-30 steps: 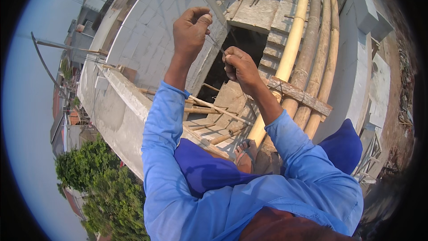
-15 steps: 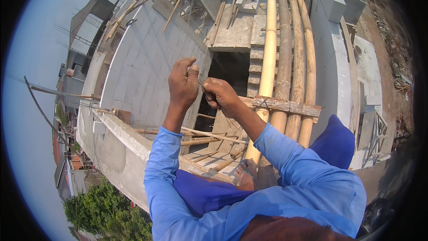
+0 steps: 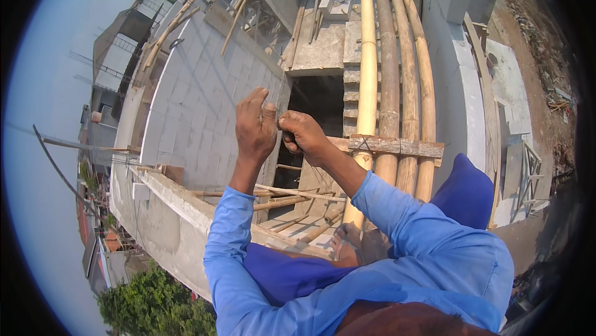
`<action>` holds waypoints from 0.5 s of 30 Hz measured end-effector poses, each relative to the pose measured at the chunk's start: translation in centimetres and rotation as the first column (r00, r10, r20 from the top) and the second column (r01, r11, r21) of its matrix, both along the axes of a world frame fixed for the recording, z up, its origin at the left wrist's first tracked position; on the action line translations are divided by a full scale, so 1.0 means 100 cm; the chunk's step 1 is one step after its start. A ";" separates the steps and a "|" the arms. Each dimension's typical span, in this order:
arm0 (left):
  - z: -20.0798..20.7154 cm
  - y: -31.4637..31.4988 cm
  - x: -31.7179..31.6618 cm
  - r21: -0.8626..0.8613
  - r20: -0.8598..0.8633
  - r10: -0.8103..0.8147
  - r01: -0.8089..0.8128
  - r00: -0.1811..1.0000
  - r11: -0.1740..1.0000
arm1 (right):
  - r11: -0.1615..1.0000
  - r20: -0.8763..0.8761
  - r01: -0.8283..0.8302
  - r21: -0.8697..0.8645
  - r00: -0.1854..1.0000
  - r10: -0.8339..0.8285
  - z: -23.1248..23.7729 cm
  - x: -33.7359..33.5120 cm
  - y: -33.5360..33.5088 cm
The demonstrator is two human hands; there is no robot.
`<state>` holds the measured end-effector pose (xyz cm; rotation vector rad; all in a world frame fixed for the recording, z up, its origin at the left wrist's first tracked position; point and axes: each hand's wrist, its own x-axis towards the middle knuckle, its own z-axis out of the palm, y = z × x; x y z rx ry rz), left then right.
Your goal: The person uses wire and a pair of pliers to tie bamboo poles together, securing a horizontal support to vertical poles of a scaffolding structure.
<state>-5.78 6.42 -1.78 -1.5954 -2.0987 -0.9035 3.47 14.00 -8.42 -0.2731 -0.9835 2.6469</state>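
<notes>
Both hands are raised in front of me, close together above a dark opening (image 3: 317, 103) in the building. My left hand (image 3: 256, 128) has its fingers bent over and its thumb up, closed around something too small or hidden to make out. Just beside it, my right hand (image 3: 302, 136) is curled with thumb and forefinger pressed together. Whatever lies in that pinch cannot be told either. Below the right forearm, a rough wooden crosspiece (image 3: 397, 146) lies over a row of bamboo poles (image 3: 390, 81), with dark ties around it.
A grey block wall (image 3: 192, 97) stands at the left and a pale one (image 3: 464, 94) at the right. My bare foot (image 3: 346, 243) rests by the nearest pole. Loose bamboo pieces (image 3: 298, 198) lie below. A concrete ledge (image 3: 164, 218) runs along the left, above trees (image 3: 155, 302).
My view has shifted slightly, so walls and poles sit a little differently in the picture. Both hands stay raised side by side, with the left fingers slightly lower in view.
</notes>
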 end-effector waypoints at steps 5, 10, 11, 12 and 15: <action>-0.004 -0.005 -0.004 -0.018 -0.010 0.008 -0.008 1.000 1.000 | 0.998 0.007 0.051 0.039 0.999 -0.052 0.003 -0.003 0.000; -0.010 -0.011 -0.006 -0.034 0.360 -0.067 0.084 0.931 0.996 | 0.994 0.067 0.078 0.077 0.994 -0.083 0.006 0.000 -0.002; -0.010 -0.014 -0.004 -0.027 0.473 -0.086 0.112 0.877 0.993 | 0.990 0.077 0.099 0.103 0.991 -0.107 0.007 0.001 -0.003; -0.004 -0.013 0.000 -0.008 0.576 -0.114 0.144 0.810 0.989 | 0.983 0.081 0.127 0.135 0.987 -0.139 0.009 0.003 -0.002; 0.002 -0.014 0.005 -0.026 0.664 -0.119 0.182 0.738 0.983 | 0.958 0.057 0.172 0.229 0.980 -0.189 0.004 0.000 -0.001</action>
